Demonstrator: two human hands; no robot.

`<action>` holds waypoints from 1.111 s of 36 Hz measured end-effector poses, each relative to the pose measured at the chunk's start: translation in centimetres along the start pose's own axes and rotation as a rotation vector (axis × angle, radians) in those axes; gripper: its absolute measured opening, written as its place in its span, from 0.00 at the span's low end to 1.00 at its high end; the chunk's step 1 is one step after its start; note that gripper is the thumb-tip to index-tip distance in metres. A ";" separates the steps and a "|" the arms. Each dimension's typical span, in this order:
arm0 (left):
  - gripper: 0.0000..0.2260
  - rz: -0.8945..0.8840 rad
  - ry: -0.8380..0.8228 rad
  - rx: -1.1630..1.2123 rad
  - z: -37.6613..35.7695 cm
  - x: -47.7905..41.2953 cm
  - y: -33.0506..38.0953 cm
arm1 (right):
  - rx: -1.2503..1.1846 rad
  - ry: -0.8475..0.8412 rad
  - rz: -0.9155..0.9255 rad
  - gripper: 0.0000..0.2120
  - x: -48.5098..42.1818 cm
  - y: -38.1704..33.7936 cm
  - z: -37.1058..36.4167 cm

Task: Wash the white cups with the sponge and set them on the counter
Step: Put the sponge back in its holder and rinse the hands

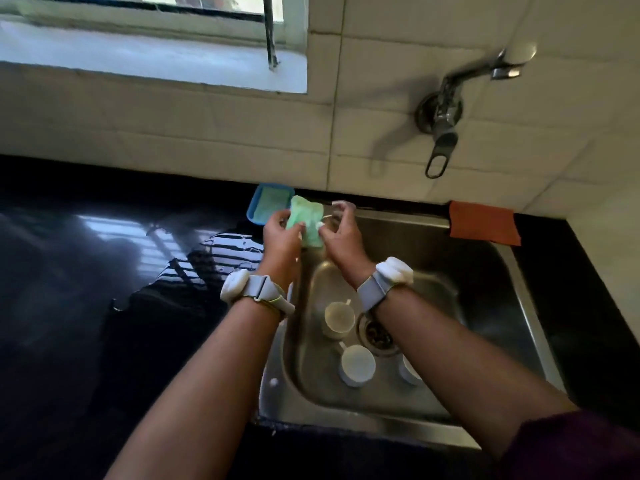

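Observation:
A green sponge (306,220) hangs over the far left corner of the steel sink (491,271). My left hand (282,233) grips its left edge. My right hand (341,233) pinches its right edge with soapy fingers. Three white cups lie in the sink basin below my wrists: one upright with a stained inside (338,318), one turned over (356,364), and a third (408,370) mostly hidden by my right forearm. The black counter (104,271) stretches left of the sink, wet and shiny.
A blue soap tray (268,202) sits on the counter behind the sponge. An orange cloth (483,223) lies at the sink's far right rim. The wall tap (443,109) juts out above the sink. The drain (377,334) is beside the cups. A window sill runs along the upper left.

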State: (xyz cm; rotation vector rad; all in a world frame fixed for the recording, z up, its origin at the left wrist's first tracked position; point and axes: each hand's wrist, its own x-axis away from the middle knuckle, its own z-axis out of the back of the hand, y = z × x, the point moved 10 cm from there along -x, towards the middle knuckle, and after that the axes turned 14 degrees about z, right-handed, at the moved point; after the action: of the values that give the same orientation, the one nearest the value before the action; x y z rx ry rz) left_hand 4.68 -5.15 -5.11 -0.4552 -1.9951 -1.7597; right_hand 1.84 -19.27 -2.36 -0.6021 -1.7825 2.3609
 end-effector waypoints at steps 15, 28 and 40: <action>0.15 -0.236 0.319 -0.462 4.6 -3.7 6.0 | 0.092 -0.101 0.047 0.16 -5.1 -0.3 -6.8; 0.13 -0.358 0.364 -0.729 4.2 -4.1 7.3 | 0.372 -0.158 0.089 0.17 -6.5 -0.8 -7.8; 0.15 -0.365 0.364 -0.795 3.4 -3.7 7.5 | 0.426 -0.216 0.081 0.13 -6.0 -1.3 -7.5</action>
State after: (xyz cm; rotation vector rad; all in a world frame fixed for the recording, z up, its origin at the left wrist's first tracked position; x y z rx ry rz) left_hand 11.28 -0.65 -1.05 0.0221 -1.1182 -2.6176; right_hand 9.97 -14.18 -1.42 -0.3759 -1.2698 2.8329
